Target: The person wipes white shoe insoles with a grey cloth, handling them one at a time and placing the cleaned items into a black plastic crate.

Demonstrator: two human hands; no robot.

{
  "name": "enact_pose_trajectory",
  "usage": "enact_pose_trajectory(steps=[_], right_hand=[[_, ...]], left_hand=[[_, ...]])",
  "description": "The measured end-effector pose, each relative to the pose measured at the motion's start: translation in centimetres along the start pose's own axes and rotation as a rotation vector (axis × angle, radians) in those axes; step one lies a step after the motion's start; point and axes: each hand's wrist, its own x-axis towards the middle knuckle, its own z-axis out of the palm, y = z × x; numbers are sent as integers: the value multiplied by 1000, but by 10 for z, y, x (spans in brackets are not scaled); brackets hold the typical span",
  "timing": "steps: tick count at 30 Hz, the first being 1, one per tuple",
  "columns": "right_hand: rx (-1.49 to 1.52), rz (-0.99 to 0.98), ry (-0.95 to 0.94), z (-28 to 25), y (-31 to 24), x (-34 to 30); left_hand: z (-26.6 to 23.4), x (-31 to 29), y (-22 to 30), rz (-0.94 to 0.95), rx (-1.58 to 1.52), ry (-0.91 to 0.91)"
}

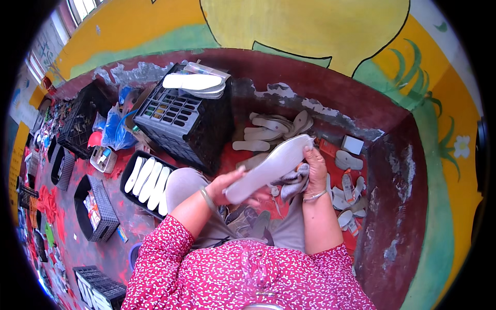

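Note:
A pale grey insole [271,168] slants across my lap, its wide end up to the right. My left hand [230,186] grips its lower end, the thumb on top and the fingers slightly smeared by motion underneath. My right hand [313,170] holds the upper end and also has a crumpled grey cloth [293,183] bunched under its palm. Beyond the held piece lies a loose heap of similar insoles [263,128] on the floor. Several white insoles [150,178] stand in a row in a black basket to the left of my knee.
A large upturned black crate [175,121] stands ahead, a stack of insoles [194,84] on its top. Smaller insoles [347,199] are scattered at the right by a low maroon wall [395,191]. Baskets, among them a checked one [106,227], line the left floor.

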Motion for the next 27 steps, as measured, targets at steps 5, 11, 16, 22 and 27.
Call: enact_pose_trajectory(steps=[5,11,16,22,27], right_hand=[[63,-118,226,-2,5,5],[41,-90,223,-7,11,7],[42,-64,147,-2,16,7],[-5,-3,-23,9,-1,-4],[179,18,-22,11,6,-7]], left_hand=[[13,0,14,340,-32,165],[14,1,11,524,176,269],[11,-3,14,607,144,362],[-10,-11,16,760,289,465],[-13,-23,25,868,546,420]])
